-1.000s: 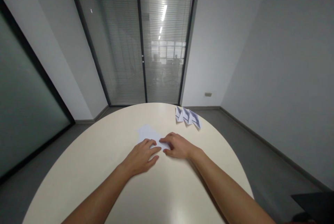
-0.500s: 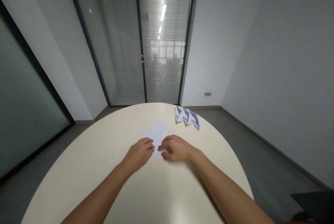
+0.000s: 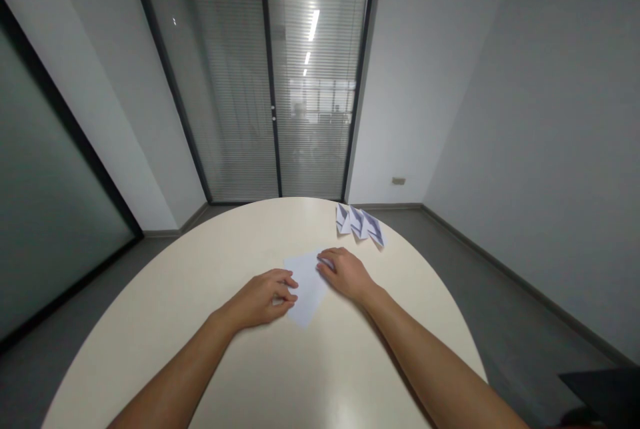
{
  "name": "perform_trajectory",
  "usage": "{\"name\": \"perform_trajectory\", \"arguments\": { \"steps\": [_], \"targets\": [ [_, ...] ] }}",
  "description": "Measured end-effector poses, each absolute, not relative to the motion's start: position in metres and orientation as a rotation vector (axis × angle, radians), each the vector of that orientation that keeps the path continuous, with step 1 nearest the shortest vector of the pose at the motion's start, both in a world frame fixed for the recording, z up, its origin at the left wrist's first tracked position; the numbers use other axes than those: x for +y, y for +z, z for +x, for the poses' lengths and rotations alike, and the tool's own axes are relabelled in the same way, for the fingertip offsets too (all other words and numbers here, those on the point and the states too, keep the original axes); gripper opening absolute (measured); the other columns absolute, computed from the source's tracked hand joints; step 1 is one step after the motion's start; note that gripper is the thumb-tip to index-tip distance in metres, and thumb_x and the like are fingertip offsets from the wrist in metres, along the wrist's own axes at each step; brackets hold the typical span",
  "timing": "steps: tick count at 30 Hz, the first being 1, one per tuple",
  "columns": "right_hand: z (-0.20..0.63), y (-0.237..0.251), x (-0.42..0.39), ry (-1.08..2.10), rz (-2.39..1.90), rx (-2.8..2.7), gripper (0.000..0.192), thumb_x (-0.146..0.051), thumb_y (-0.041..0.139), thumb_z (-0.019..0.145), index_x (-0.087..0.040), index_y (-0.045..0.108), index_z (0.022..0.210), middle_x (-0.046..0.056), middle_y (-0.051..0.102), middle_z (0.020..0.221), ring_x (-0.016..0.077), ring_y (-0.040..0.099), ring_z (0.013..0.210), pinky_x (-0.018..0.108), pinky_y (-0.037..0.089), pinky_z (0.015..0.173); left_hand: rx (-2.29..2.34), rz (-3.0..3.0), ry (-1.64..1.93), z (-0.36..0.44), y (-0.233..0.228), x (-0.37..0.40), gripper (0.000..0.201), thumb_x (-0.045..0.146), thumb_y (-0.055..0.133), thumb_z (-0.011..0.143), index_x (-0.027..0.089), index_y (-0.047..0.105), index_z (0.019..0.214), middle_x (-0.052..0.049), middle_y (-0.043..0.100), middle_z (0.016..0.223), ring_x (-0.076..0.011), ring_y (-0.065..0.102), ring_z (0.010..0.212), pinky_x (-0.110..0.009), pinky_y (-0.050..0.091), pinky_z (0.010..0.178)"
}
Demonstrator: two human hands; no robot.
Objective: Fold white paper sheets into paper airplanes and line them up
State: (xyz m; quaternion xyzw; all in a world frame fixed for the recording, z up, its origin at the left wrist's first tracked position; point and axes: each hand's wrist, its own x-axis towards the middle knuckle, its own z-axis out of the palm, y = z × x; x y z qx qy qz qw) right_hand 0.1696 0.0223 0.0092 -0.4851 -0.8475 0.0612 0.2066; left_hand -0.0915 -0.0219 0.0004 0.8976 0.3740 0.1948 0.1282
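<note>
A white sheet of paper lies flat on the round cream table, turned so one corner points toward me. My left hand rests on its left edge with the fingers curled and the fingertips on the paper. My right hand presses on the sheet's far right corner, fingers pointing left. Neither hand lifts the sheet off the table.
Three folded paper pieces, white with dark print, stand in a row at the table's far right edge. Beyond the table are glass doors with blinds and grey floor. A dark object shows at the bottom right corner.
The sheet has been turned and drawn nearer to me. My right hand moved up to its far corner; my left hand slid slightly left along its edge.
</note>
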Motion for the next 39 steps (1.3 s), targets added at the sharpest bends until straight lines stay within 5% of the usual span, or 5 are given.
{"name": "perform_trajectory", "arguments": {
  "steps": [6, 10, 16, 29, 39],
  "targets": [
    [0.176, -0.001, 0.031, 0.095, -1.559, -2.293, 0.027, -0.036, 0.053, 0.096, -0.020, 0.073, 0.090, 0.011, 0.068, 0.103, 0.0235, 0.060, 0.097, 0.032, 0.042, 0.085, 1.026, 2.616, 0.560, -0.089, -0.007, -0.020, 0.017, 0.028, 0.062, 0.091, 0.028, 0.079, 0.091, -0.002, 0.069, 0.125, -0.0235, 0.049, 0.134, -0.037, 0.043, 0.110],
    [0.178, -0.006, 0.035, 0.075, -1.682, -2.241, 0.024, -0.037, 0.057, 0.093, -0.019, 0.070, 0.083, 0.011, 0.066, 0.094, 0.0233, 0.059, 0.090, 0.032, 0.042, 0.078, 1.071, 2.625, 0.530, -0.092, -0.014, -0.020, 0.026, 0.031, 0.064, 0.090, 0.031, 0.073, 0.115, -0.004, 0.056, 0.144, -0.0266, 0.040, 0.142, -0.046, 0.035, 0.116],
    [0.183, -0.012, 0.039, 0.072, -1.718, -2.171, 0.026, -0.043, 0.061, 0.090, -0.020, 0.074, 0.093, 0.013, 0.066, 0.109, 0.0278, 0.058, 0.102, 0.036, 0.043, 0.086, 1.175, 2.620, 0.405, -0.097, -0.013, -0.021, 0.045, 0.041, 0.062, 0.091, 0.033, 0.059, 0.136, -0.007, 0.043, 0.155, -0.0301, 0.033, 0.146, -0.058, 0.023, 0.119],
    [0.184, -0.012, 0.040, 0.080, -1.677, -2.219, 0.035, -0.034, 0.054, 0.094, -0.026, 0.070, 0.124, 0.012, 0.064, 0.121, 0.0288, 0.056, 0.108, 0.038, 0.042, 0.091, 1.177, 2.611, 0.444, -0.101, -0.013, -0.026, 0.046, 0.042, 0.063, 0.090, 0.032, 0.060, 0.135, -0.007, 0.045, 0.154, -0.0288, 0.037, 0.144, -0.053, 0.028, 0.119],
    [0.183, -0.006, 0.037, 0.058, -1.609, -2.268, 0.033, -0.031, 0.052, 0.095, -0.023, 0.072, 0.119, 0.010, 0.067, 0.120, 0.0263, 0.058, 0.105, 0.036, 0.043, 0.092, 1.175, 2.612, 0.460, -0.101, -0.012, -0.026, 0.045, 0.042, 0.064, 0.090, 0.032, 0.061, 0.134, -0.006, 0.045, 0.153, -0.0291, 0.038, 0.143, -0.053, 0.029, 0.118]
  ]
}}
